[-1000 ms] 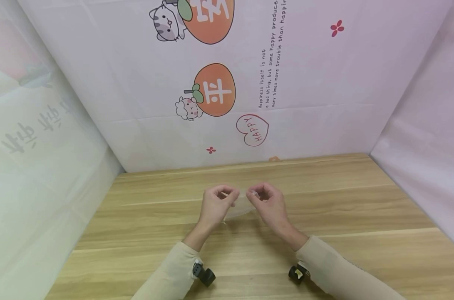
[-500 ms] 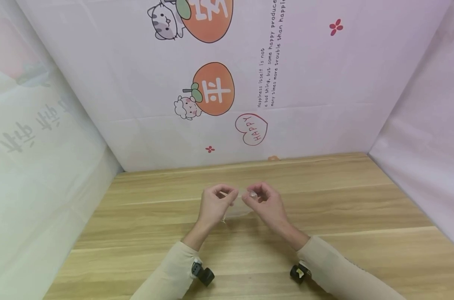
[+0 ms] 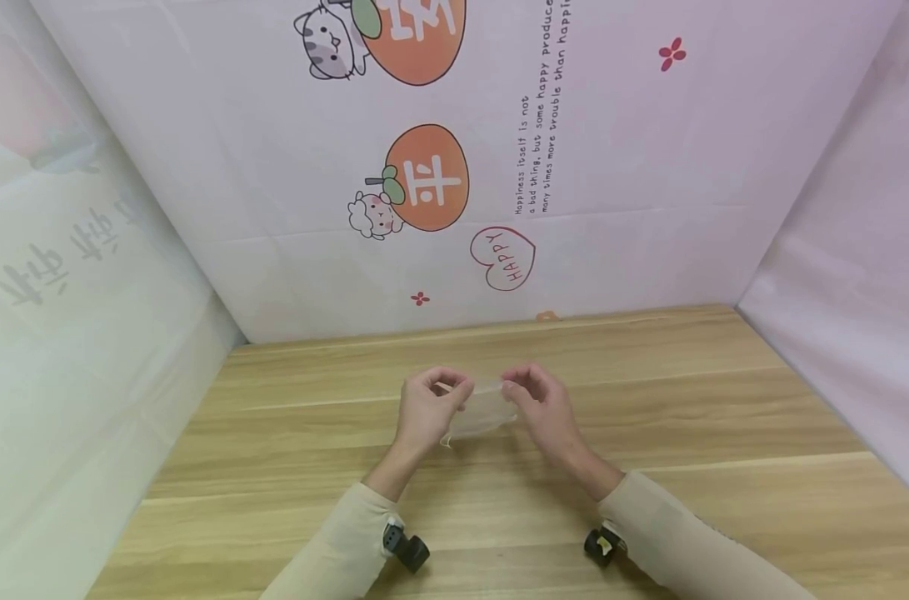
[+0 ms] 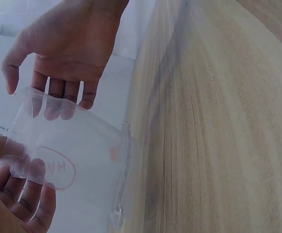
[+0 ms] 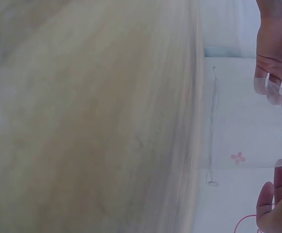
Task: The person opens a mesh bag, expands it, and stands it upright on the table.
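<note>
A small sheer white mesh bag [image 3: 481, 414] hangs flat above the table, stretched between both hands. My left hand [image 3: 427, 408] pinches its upper left corner between thumb and fingers. At the upper right corner, the thumb and fingertips of my right hand [image 3: 544, 408] pinch the other end. The left wrist view shows the bag [image 4: 87, 141] spread out, with fingers visible through it. A cord-like seam runs along its lower edge and ends in a little string loop [image 4: 115, 218]. In the right wrist view only part of the bag [image 5: 243, 111] and of each hand shows.
The wood-grain table [image 3: 312, 467] spreads beneath both arms. White printed cloth [image 3: 611, 167] stands up behind it, with similar pale cloth at the left and right sides. A small black camera [image 3: 407, 547] sits on each sleeved wrist.
My right hand first shifts slightly left, then moves right, widening the gap between the hands. The bag is spread flatter, and the bunched white bit in the right fingers no longer shows. The left hand barely moves.
</note>
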Demonstrator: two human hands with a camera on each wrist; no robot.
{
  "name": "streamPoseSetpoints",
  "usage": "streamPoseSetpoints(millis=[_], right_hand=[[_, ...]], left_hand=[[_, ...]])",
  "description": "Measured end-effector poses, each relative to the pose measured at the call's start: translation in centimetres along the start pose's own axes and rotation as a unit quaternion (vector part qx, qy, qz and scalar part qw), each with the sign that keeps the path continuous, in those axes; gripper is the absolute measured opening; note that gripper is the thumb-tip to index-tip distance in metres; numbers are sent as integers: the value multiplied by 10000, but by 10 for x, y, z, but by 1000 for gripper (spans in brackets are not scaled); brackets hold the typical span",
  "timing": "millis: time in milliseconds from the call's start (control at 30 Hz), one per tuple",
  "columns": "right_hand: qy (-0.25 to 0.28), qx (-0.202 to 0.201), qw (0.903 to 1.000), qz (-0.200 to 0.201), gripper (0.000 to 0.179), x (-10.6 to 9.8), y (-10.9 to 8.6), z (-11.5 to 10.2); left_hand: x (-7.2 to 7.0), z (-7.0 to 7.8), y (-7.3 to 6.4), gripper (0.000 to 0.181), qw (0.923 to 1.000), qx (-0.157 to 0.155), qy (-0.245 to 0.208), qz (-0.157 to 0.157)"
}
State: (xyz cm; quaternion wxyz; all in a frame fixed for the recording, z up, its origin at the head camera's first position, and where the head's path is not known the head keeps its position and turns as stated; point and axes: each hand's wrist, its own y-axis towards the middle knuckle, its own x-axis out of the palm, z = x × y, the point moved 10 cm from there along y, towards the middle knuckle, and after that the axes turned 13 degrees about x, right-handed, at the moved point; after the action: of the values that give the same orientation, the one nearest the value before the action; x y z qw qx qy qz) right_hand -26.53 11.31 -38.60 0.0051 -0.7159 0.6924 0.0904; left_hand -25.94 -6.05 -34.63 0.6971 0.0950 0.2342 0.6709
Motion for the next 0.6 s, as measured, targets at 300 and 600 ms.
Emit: streamPoseSetpoints(millis=[300, 600], right_hand=[[-267, -117, 9991, 311, 10, -4, -1, -3], [-364, -126, 9981, 489, 4, -4, -17, -38]], left_hand=[[1, -38, 4, 9, 10000, -46, 34, 7], [2, -39, 4, 5, 9999, -78, 81, -35]])
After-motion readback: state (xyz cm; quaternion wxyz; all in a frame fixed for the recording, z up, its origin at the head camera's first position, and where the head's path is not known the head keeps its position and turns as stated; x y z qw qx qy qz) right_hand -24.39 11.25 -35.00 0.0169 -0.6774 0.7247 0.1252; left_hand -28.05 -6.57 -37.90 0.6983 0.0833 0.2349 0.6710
